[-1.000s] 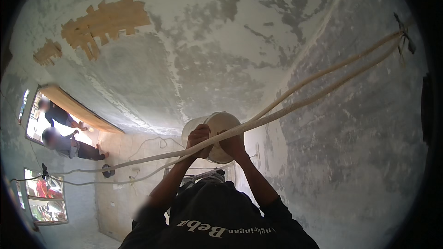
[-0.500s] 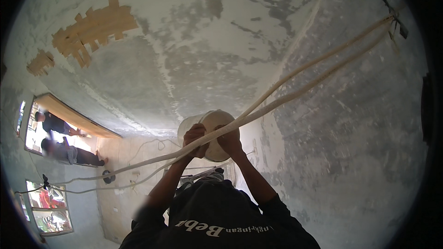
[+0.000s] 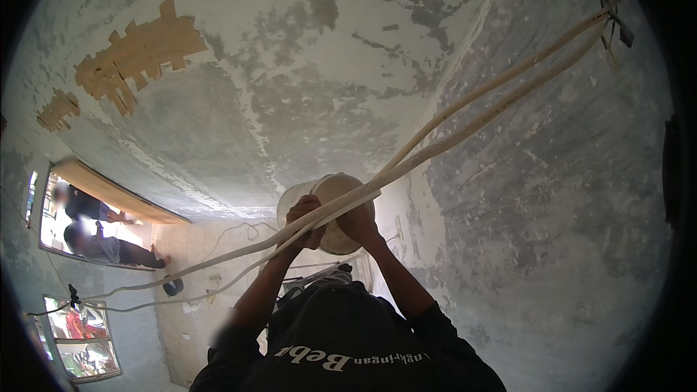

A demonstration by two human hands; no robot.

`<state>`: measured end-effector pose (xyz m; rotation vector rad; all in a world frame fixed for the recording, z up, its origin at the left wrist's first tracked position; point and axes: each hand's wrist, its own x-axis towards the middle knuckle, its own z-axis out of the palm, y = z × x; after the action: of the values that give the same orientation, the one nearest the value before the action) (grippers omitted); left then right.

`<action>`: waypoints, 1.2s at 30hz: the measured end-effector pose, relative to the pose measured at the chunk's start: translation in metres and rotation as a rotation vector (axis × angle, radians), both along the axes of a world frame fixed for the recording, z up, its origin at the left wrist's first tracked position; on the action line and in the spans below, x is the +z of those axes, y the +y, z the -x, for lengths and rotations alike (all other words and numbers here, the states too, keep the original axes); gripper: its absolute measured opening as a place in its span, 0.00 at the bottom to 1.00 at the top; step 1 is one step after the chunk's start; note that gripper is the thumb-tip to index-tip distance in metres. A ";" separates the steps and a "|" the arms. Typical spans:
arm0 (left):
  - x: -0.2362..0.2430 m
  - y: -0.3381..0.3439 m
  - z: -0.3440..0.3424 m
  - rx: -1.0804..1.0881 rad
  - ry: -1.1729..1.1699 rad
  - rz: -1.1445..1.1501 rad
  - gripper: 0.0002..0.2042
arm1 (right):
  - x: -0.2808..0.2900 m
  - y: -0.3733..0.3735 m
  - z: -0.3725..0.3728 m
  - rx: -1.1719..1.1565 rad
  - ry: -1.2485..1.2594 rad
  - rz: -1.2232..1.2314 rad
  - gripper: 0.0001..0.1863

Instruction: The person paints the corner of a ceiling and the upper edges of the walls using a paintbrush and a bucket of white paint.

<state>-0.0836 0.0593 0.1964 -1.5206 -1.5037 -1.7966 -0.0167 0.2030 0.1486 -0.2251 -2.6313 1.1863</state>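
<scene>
A round white bucket (image 3: 292,199) stands in front of me, with pale matter inside its rim. My left hand (image 3: 305,219) is closed at the bucket's left side, and what its fingers hold cannot be made out. My right hand (image 3: 361,226) reaches over the bucket's right part, its fingers mostly hidden behind a cable. A pale straight-ended strip (image 3: 369,197) shows just above the right hand; its kind is unclear. Two thick beige cables (image 3: 435,148) cross between my eyes and the bucket, covering parts of both hands.
The cables run from a dark bracket (image 3: 616,20) on the right to a dark tie (image 3: 74,295) at left. Grey patchy plaster (image 3: 319,112) surrounds me, with a brown patch (image 3: 141,54). Two people (image 3: 94,241) are by a doorway with a wooden door (image 3: 120,192). Below is a window (image 3: 83,337).
The view has shifted slightly. A straight-ended pale strip now shows above my right hand, where it did not stand out before. Both hands stay at the bucket.
</scene>
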 end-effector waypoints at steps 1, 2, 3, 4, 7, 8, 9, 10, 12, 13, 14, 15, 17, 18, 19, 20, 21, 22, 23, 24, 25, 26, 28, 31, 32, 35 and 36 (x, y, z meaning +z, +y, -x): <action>-0.001 -0.001 0.000 0.002 -0.019 0.024 0.03 | -0.001 0.000 0.000 0.002 0.009 0.003 0.13; -0.004 -0.003 0.000 0.003 -0.037 0.048 0.03 | -0.001 0.000 0.000 0.003 0.017 0.006 0.12; -0.006 -0.004 0.000 0.004 -0.056 0.071 0.03 | -0.002 0.000 0.000 0.004 0.026 0.009 0.12; -0.006 -0.004 0.000 0.007 -0.049 0.061 0.04 | 0.002 -0.001 0.000 0.013 0.027 0.013 0.12; -0.008 -0.003 0.001 0.011 -0.030 0.029 0.06 | 0.010 -0.002 -0.003 0.043 0.039 0.045 0.11; -0.011 -0.003 0.002 0.008 -0.025 0.016 0.06 | 0.010 -0.002 -0.003 0.056 0.049 0.069 0.11; -0.013 -0.003 0.003 0.006 -0.019 0.003 0.07 | 0.010 -0.001 -0.003 0.070 0.059 0.094 0.11; -0.011 -0.002 0.002 0.004 -0.015 0.003 0.07 | 0.009 -0.001 -0.003 0.074 0.032 0.093 0.11; -0.006 -0.001 0.001 -0.001 -0.005 0.002 0.08 | 0.006 0.001 -0.002 0.084 -0.021 0.093 0.12; -0.006 -0.002 0.001 -0.001 -0.015 0.008 0.08 | 0.007 0.001 -0.002 0.091 -0.023 0.094 0.11; -0.006 -0.003 0.001 -0.002 -0.026 0.015 0.08 | 0.007 0.000 -0.002 0.097 -0.025 0.095 0.11; -0.007 -0.003 0.001 -0.003 -0.036 0.021 0.08 | 0.008 0.000 -0.001 0.103 -0.027 0.096 0.11; -0.009 -0.002 0.001 -0.001 -0.047 0.012 0.08 | 0.002 0.001 -0.001 0.114 -0.006 0.096 0.12; -0.009 -0.002 0.001 -0.001 -0.052 0.007 0.08 | -0.001 0.001 -0.001 0.119 0.005 0.097 0.12; -0.008 -0.001 0.001 -0.004 -0.049 0.003 0.08 | 0.000 0.001 -0.001 0.139 0.027 0.123 0.12; -0.007 -0.001 0.002 -0.007 -0.046 0.000 0.08 | 0.000 0.001 -0.001 0.158 0.049 0.149 0.12; -0.006 0.000 0.003 -0.010 -0.042 -0.003 0.07 | 0.001 0.001 0.000 0.178 0.071 0.175 0.12; -0.005 0.001 0.003 0.005 -0.032 -0.006 0.07 | -0.001 0.001 0.000 0.180 0.046 0.196 0.11; -0.004 0.003 0.003 0.020 -0.022 -0.009 0.07 | -0.002 0.001 0.001 0.182 0.020 0.218 0.11; -0.004 0.003 0.004 0.035 -0.012 -0.013 0.07 | -0.004 0.000 0.001 0.184 -0.005 0.239 0.11; -0.004 0.003 0.005 0.031 -0.010 -0.016 0.07 | -0.002 -0.001 0.001 0.191 -0.030 0.247 0.12; -0.004 0.003 0.006 0.028 -0.007 -0.020 0.07 | 0.001 -0.003 0.001 0.198 -0.055 0.255 0.12; -0.005 0.002 0.007 0.026 0.000 -0.017 0.07 | 0.003 -0.005 0.002 0.213 -0.059 0.250 0.12; -0.004 0.004 0.008 0.024 0.004 -0.006 0.07 | 0.001 -0.004 0.003 0.248 -0.007 0.246 0.12; -0.004 0.005 0.008 0.017 -0.003 -0.006 0.07 | 0.002 -0.002 0.003 0.264 0.003 0.267 0.12; 0.000 0.009 0.005 0.047 0.004 -0.021 0.07 | 0.006 0.000 0.002 0.259 0.033 0.310 0.11; 0.001 0.010 0.004 0.065 0.011 -0.028 0.08 | 0.008 0.000 0.002 0.248 0.043 0.322 0.11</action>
<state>-0.0878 0.0697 0.1976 -1.4484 -1.4989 -1.7628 -0.0184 0.2029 0.1568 0.0735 -2.4718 1.6746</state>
